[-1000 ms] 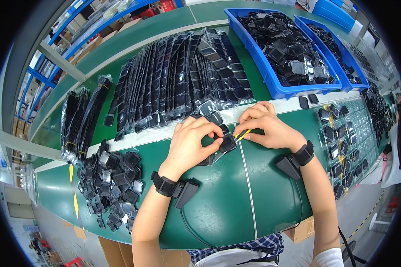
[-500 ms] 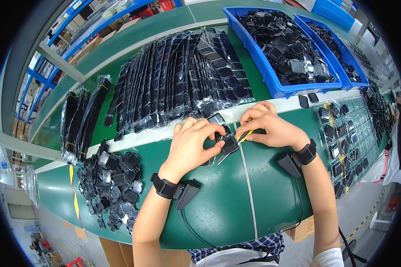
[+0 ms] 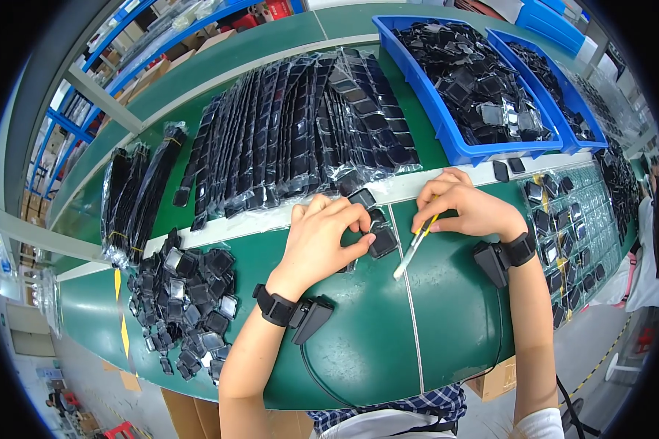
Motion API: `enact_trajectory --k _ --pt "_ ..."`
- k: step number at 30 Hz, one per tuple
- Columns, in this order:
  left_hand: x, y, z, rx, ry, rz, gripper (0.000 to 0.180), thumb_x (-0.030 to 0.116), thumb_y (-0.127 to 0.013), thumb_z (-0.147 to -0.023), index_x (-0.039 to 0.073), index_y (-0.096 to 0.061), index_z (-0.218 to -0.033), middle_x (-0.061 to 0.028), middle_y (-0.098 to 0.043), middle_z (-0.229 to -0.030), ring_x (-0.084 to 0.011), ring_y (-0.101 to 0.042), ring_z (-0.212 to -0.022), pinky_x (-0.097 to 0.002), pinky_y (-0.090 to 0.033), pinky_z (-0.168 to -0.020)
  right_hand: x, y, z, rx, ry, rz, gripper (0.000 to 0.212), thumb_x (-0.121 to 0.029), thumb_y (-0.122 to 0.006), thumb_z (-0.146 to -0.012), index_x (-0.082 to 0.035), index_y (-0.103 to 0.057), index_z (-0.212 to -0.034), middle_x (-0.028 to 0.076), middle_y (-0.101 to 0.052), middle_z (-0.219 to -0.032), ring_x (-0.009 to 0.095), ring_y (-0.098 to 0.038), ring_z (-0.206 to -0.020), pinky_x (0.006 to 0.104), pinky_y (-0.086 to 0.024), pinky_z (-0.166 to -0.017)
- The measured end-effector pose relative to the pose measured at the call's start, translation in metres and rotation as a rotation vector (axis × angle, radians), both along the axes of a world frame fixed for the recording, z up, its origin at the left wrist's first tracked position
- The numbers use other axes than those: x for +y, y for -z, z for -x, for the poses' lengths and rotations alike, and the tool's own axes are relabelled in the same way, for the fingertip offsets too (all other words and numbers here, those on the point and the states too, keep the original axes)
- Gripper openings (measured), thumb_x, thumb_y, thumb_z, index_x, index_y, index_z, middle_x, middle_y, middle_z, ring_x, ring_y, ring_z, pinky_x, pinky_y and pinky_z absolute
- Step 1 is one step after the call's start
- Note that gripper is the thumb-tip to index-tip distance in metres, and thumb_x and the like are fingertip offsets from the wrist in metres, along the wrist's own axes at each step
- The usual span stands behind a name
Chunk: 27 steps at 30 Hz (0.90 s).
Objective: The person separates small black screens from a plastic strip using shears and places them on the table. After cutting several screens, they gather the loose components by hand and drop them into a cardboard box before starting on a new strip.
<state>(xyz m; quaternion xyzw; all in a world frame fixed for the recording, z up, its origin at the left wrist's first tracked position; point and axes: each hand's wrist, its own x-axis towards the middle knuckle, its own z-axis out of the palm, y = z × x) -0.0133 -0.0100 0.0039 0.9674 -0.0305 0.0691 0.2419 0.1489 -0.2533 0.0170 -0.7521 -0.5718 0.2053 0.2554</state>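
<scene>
My left hand (image 3: 317,240) pinches the left edge of a small black square piece (image 3: 383,240) in clear film. More dark pieces lie just behind it, at the pale strip, and another shows partly under the fingers. My right hand (image 3: 467,208) is closed round a slim yellow-handled tool (image 3: 419,238) with a pale, blade-like end. I cannot make out its exact kind. Its tip points down toward the green table (image 3: 359,336), to the right of the square piece and apart from it. Both wrists carry black strapped devices with cables.
Rows of filmed black strips (image 3: 278,139) lie behind my hands, with tied bundles (image 3: 154,183) further left. A loose heap of black pieces (image 3: 190,300) is at the left. Two blue bins (image 3: 447,143) of similar pieces stand back right; a clear sheet (image 3: 593,205) holds pieces at the right.
My right hand has moved right, away from the square piece, and the tool's pale end has swung clear of it. The left hand keeps its pinch near the same spot.
</scene>
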Motion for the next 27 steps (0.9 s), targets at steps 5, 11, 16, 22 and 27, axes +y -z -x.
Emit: enact_trajectory --k 5,11,16,22,27 --pt "0.005 0.000 0.001 -0.053 0.035 0.005 0.015 0.025 -0.079 -0.081 0.016 -0.068 -0.082 0.0042 -0.063 -0.088 -0.0206 -0.055 -0.093 -0.0366 -0.035 -0.083 -0.011 -0.004 -0.008 0.027 0.012 0.045 0.026 -0.013 -0.080 -0.081 -0.027 -0.080 -0.103 -0.007 -0.064 -0.103 0.015 -0.053 -0.108 0.0395 -0.023 -0.111" --pt "0.041 -0.030 0.006 0.023 0.093 0.038 0.012 0.020 -0.078 -0.083 0.013 -0.069 -0.082 0.0013 -0.065 -0.091 -0.0228 -0.057 -0.092 -0.0370 -0.039 -0.082 -0.008 -0.004 -0.013 0.109 0.100 -0.107 0.027 -0.008 -0.076 -0.083 -0.016 -0.077 -0.109 0.002 -0.067 -0.103 0.023 -0.061 -0.103 0.0378 -0.043 -0.098" --pt "0.049 -0.045 0.022 0.186 0.103 -0.119 0.015 0.021 -0.082 -0.077 0.014 -0.071 -0.085 0.0008 -0.065 -0.090 -0.0220 -0.060 -0.094 -0.0370 -0.041 -0.084 -0.003 -0.001 -0.008 0.082 0.224 -0.187 0.029 -0.004 -0.075 -0.084 -0.008 -0.074 -0.112 0.009 -0.068 -0.102 0.027 -0.064 -0.097 0.0367 -0.052 -0.087" --pt "0.002 -0.038 0.015 -0.057 0.163 -0.151 0.030 0.036 -0.084 -0.074 0.016 -0.075 -0.095 0.0009 -0.062 -0.090 -0.0191 -0.061 -0.092 -0.0366 -0.040 -0.082 0.010 0.003 0.003 0.027 0.273 -0.164 0.032 -0.003 -0.075 -0.083 -0.007 -0.074 -0.114 0.009 -0.067 -0.100 0.027 -0.063 -0.097 0.0367 -0.051 -0.088" --pt "-0.023 -0.009 0.014 -0.193 0.133 -0.320 0.033 0.040 -0.083 -0.073 0.016 -0.076 -0.095 0.0021 -0.057 -0.087 -0.0171 -0.058 -0.087 -0.0351 -0.040 -0.079 0.012 0.008 0.009 -0.185 0.236 -0.173 0.032 -0.007 -0.078 -0.080 -0.010 -0.075 -0.112 0.006 -0.067 -0.100 0.027 -0.062 -0.096 0.0388 -0.048 -0.088"
